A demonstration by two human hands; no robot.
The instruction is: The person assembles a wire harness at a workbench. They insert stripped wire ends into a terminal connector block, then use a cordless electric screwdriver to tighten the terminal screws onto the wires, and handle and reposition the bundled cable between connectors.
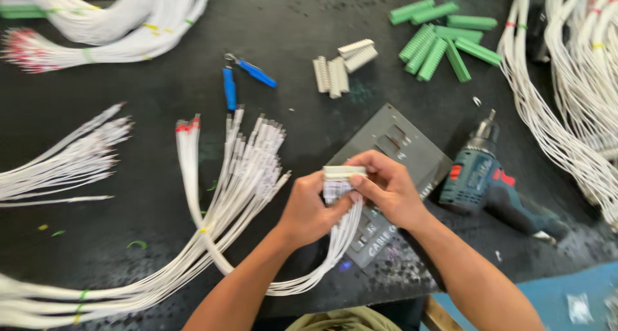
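Left hand (309, 209) and right hand (389, 189) both clamped on a pale ribbed connector block (343, 172), white wires (335, 244) trailing toward the worktop's near edge

A dark workbench (161, 176) carries white wire bundles (238, 176), green connectors (444, 38), blue-handled pliers (241, 77), a grey plate (399, 157) and a drill (489, 183)

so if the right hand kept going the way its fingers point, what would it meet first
Probably the left hand: the right hand points leftward across the white connector both grip. Past that lie the white wires.
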